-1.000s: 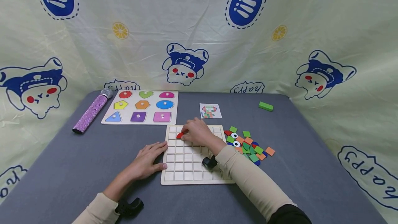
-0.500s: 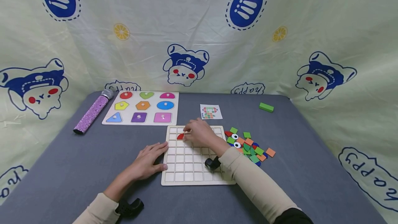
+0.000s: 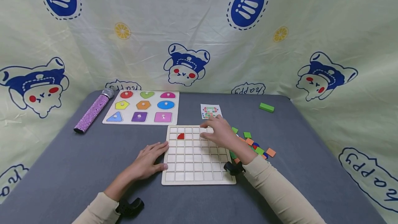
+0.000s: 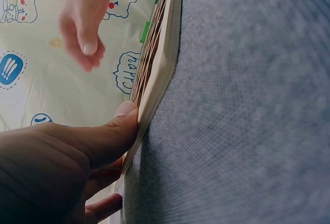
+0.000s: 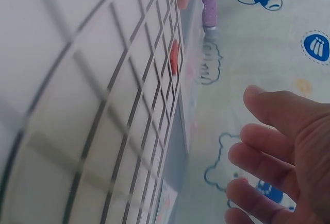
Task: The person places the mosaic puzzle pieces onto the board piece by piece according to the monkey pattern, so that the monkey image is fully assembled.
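Observation:
A white grid board [image 3: 185, 158] with a pale wooden frame lies on the table. One red quarter-circle tile [image 3: 180, 136] sits in a cell near its upper left. My left hand [image 3: 147, 160] rests against the board's left edge, with the thumb and fingertips touching the rim, as the left wrist view also shows. Above the board's upper right hovers my right hand [image 3: 219, 132]. Its fingers are loosely bent and apart, holding nothing in the right wrist view. Partly hidden behind that hand is a heap of small coloured tiles [image 3: 259, 151] in green, orange, blue and red.
A small pattern card [image 3: 206, 110] lies beyond the board. At the back left are a shape puzzle board [image 3: 149, 115] and a purple glittery microphone [image 3: 93, 112]. A green block [image 3: 266, 107] lies at the back right. A printed curtain hangs behind the table.
My right hand has let go of the red quarter-circle tile, leaving it in a cell, and has moved right toward the tile heap. My left hand has stayed at the board's edge.

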Demonstrator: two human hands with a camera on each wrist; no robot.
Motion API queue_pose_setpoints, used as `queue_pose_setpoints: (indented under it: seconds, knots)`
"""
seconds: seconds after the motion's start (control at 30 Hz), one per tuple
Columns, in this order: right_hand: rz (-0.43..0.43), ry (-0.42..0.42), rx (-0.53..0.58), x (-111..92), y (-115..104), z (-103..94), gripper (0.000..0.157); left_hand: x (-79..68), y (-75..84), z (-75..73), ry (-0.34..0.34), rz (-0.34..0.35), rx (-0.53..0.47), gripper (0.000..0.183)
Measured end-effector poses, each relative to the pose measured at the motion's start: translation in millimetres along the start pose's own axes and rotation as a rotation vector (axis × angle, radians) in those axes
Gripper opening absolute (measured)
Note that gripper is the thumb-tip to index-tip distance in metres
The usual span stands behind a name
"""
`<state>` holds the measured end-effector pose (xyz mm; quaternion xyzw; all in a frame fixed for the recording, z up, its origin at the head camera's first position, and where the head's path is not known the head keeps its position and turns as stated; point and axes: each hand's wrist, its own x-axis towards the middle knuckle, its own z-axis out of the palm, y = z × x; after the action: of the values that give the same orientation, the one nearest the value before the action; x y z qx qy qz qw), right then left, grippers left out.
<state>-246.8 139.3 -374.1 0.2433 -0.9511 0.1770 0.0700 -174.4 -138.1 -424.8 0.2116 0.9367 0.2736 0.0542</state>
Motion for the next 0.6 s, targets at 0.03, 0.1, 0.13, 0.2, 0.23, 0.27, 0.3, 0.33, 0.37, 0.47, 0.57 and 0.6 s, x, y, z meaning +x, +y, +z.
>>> queue_pose_setpoints:
  seconds: [0.03,0.1,0.13,0.2,0.23,0.27,0.3,0.33,0.37,0.47,0.57,0.6]
  knots:
    - [0.005,0.012,-0.001,-4,4,-2.1,0.03,0.2,0.0,0.0,-0.001,-0.001,0.001,0.067]
    - [0.01,0.031,-0.005,-12,12,-5.8,0.03,0.3,-0.2,0.0,0.0,0.0,0.002,0.067]
    - [0.014,0.038,-0.005,-15,17,-7.7,0.031,0.4,-0.3,0.0,0.002,0.003,0.002,0.067]
    - [0.02,0.048,-0.017,-22,26,-11.2,0.031,0.4,-0.4,0.0,0.004,0.008,0.002,0.068]
    - [0.025,0.052,-0.02,-25,31,-13.3,0.032,0.4,-0.5,0.0,0.004,0.01,0.0,0.068]
    - [0.03,0.056,-0.029,-28,36,-15.1,0.033,0.5,-0.4,-0.1,0.005,0.012,0.0,0.068]
    - [0.038,0.056,-0.033,-30,41,-16.8,0.034,0.5,-0.4,-0.1,0.004,0.013,-0.002,0.068]
    - [0.05,0.054,-0.039,-33,47,-18.5,0.034,0.6,-0.4,-0.2,0.004,0.013,-0.003,0.068]
    - [0.056,0.053,-0.046,-35,52,-20.2,0.033,0.6,-0.3,-0.2,0.002,0.013,-0.003,0.068]
    - [0.102,0.047,-0.047,-39,67,-24.4,0.033,0.3,0.0,-0.4,0.0,0.013,-0.004,0.068]
    - [0.136,0.042,-0.055,-42,82,-27.4,0.032,-0.2,0.2,-0.5,0.004,0.015,-0.004,0.067]
    - [0.149,0.038,-0.06,-43,87,-28.0,0.032,-0.4,0.0,-0.4,0.006,0.015,-0.005,0.067]
